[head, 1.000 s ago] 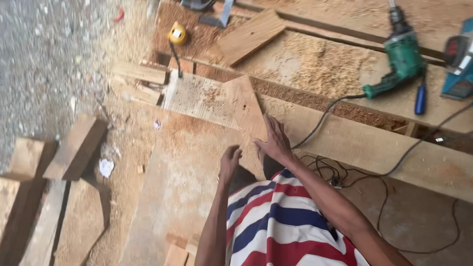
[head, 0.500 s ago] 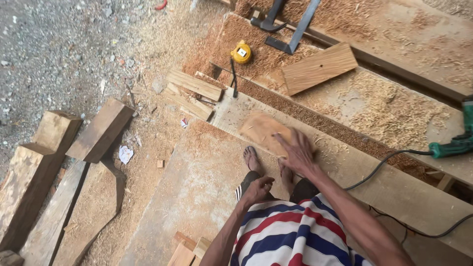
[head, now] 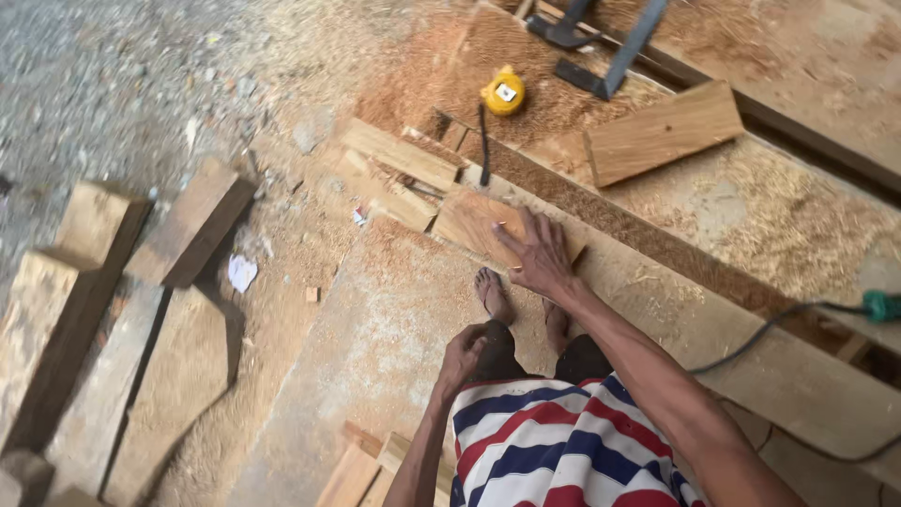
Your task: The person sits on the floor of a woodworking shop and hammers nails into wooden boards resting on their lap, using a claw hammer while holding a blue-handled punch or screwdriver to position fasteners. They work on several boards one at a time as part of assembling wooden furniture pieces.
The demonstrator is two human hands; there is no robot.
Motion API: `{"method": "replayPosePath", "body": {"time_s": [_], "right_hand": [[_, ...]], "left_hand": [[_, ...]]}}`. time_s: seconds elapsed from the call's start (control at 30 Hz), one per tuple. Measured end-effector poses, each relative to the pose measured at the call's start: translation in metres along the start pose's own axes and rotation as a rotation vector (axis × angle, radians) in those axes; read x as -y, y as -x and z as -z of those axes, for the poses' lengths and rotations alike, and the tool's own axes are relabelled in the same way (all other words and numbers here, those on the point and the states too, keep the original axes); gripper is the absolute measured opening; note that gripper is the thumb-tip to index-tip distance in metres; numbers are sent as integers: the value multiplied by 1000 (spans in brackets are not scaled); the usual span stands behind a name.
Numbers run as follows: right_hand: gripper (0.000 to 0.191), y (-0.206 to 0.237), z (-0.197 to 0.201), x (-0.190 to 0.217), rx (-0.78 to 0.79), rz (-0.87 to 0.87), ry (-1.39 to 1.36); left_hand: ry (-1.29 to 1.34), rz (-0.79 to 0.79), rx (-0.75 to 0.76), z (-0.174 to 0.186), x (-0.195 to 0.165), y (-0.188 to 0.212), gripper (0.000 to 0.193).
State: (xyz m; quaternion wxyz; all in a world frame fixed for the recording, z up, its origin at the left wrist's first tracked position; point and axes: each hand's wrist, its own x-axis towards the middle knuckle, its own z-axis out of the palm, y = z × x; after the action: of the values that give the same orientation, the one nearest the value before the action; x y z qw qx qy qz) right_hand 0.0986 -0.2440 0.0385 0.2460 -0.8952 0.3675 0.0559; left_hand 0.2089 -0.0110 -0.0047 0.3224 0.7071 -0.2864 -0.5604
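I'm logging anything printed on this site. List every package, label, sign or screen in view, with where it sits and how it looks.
Label: small pale square on the yellow tape measure, lying in sawdust at top centre.
Paper scrap: white, crumpled, on the ground left of the boards; print cannot be made out.
No packages, signs or screens show.

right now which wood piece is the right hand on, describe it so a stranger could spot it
Start at the long plank running across the sawdust-covered work area. At its near-left end lies a small flat board, with the right hand pressed on it. Unlike the pale offcuts beside it, it is reddish-brown.
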Motion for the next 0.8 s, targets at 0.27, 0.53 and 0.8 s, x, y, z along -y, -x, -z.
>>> {"method": "replayPosePath", "body": {"time_s": [0.27, 0.53, 0.8], "right_hand": [[111, 101, -2, -63, -162, -221, -295], [53, 335, -45, -171, -548, -804, -440], [33, 502, 19, -333, -894, -1190, -497]], "left_hand": [[-407, -239, -76, -14, -22, -28, 27], [-716, -657, -331, -41, -48, -83, 59], [-1207, -887, 80, -156, -63, -85, 69]]}}
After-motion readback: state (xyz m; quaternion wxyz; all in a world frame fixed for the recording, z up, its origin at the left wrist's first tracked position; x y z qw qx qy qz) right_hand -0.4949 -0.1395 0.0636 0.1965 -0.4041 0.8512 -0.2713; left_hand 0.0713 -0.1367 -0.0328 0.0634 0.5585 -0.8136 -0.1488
